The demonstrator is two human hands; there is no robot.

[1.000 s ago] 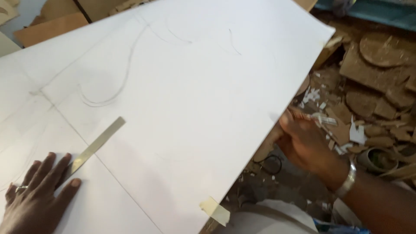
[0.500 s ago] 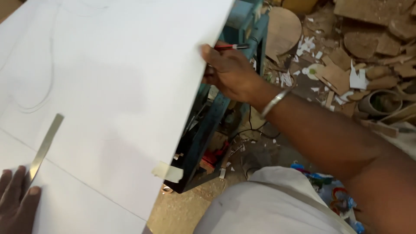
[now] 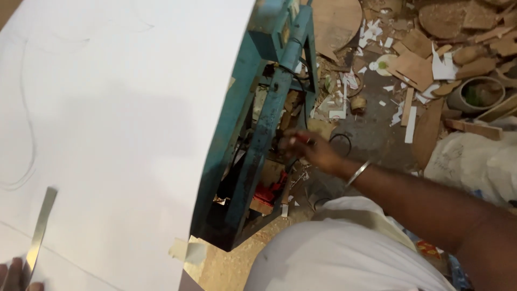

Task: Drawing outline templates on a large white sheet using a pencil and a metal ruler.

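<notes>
We look down on a large white paper sheet (image 3: 118,124) spread over the worktop, with faint curved pencil lines near its left edge. A flat steel ruler (image 3: 40,231) lies on the sheet at lower left, and our left hand (image 3: 16,276) shows only its fingertips there, touching the ruler's lower end. A strip of beige masking tape (image 3: 186,250) sticks at the sheet's lower edge. Our right hand (image 3: 309,151), a metal bangle at its wrist, is off the sheet, beside the teal metal frame (image 3: 266,124) below the worktop, its grip closed around a thin red pencil (image 3: 301,141). Wood offcuts and paper scraps (image 3: 409,70) litter the floor.
</notes>
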